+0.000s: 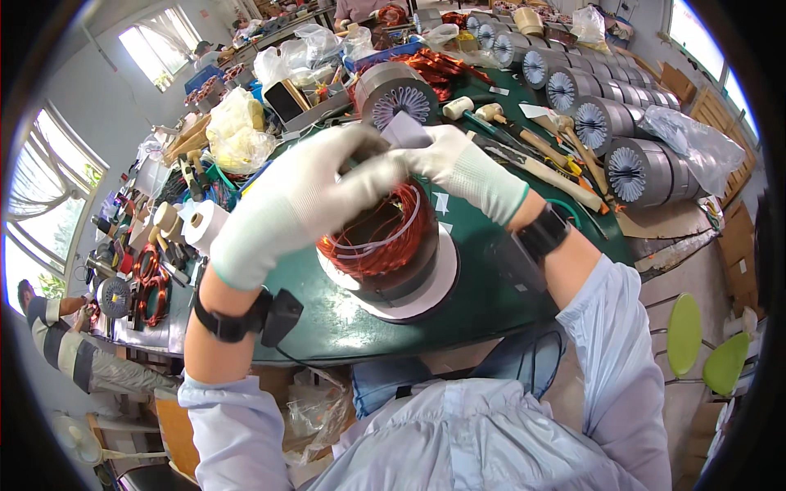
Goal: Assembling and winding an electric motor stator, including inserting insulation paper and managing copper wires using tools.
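Observation:
A motor stator (401,282) stands on a round white base (446,274) on the green table. Its reddish copper winding (368,258) bulges out of the top, with a pale ring of cord or tubing around it. Above the winding, my gloved right hand (467,168) pinches a small pale slip of paper or film (405,131). My gloved left hand (307,184) reaches over the stator's left side, its fingers bent towards the right hand. Motion blurs those fingers, and whether they hold anything is unclear. Both hands hide part of the stator's top.
Several mallets and hand tools (540,155) lie to the right, beyond them rows of grey stator cores (630,172). Another core (397,94) stands behind my hands. Plastic bags (237,135) and a white roll (205,225) crowd the left. A person (61,335) works at far left.

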